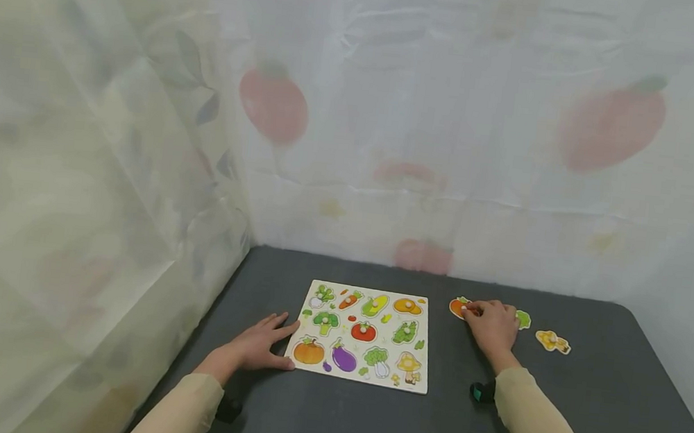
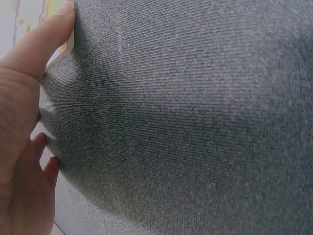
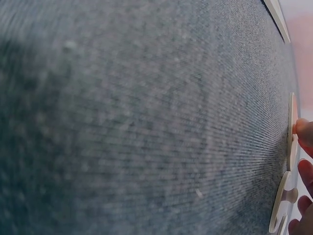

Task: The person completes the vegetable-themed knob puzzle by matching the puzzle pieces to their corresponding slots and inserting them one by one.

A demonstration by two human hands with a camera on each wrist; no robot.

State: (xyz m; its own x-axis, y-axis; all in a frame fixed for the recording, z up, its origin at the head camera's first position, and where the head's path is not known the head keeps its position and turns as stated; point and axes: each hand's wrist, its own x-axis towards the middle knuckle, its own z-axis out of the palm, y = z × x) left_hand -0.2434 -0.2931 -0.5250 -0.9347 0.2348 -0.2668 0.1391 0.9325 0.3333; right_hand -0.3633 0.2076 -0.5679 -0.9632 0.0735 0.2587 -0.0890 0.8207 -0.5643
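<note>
One flat orange pumpkin-shaped wooden piece (image 1: 457,307) is pinched by the right hand (image 1: 495,328) on the dark grey bench (image 1: 358,423), right of the white rectangular vegetable board (image 1: 383,337) touched by the spread left hand (image 1: 256,344), with pick-up seemingly the step and level lifting called for.

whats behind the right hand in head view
Partly visible: an orange piece and a green piece, either side of the right hand. Whatever it covers cannot be seen.
</note>
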